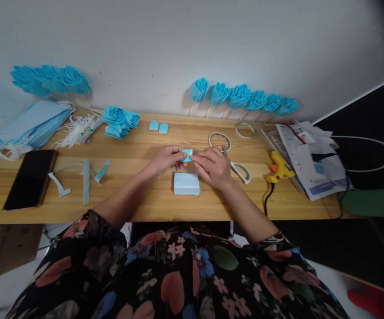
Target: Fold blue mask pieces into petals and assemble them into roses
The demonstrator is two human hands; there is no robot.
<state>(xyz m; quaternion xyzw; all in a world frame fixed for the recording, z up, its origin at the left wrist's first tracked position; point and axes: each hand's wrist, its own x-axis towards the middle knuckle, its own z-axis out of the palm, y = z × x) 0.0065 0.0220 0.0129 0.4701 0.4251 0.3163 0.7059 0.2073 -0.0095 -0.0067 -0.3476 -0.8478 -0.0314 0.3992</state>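
My left hand point(169, 159) pinches a small folded blue fabric piece point(187, 155) between thumb and fingers above the middle of the table. At the piece's right edge, where a white bit shows, the fingers of my right hand point(213, 166) are closed on it. Just below lies a stack of pale blue fabric rectangles point(186, 183). Scissors point(241, 172) with white handles lie beside my right hand, which partly covers them. Farther back are two small blue cut pieces point(153, 125), each with a pointed top.
Blue fabric flowers on sticks point(239, 96) lean against the wall; more flowers point(118, 120) lie left. Face masks point(34, 126), white ear loops point(75, 129), a phone point(31, 179) and cut strips point(86, 181) are left. Tape rolls point(220, 134), a yellow glue gun point(281, 168) and papers point(321, 177) are right.
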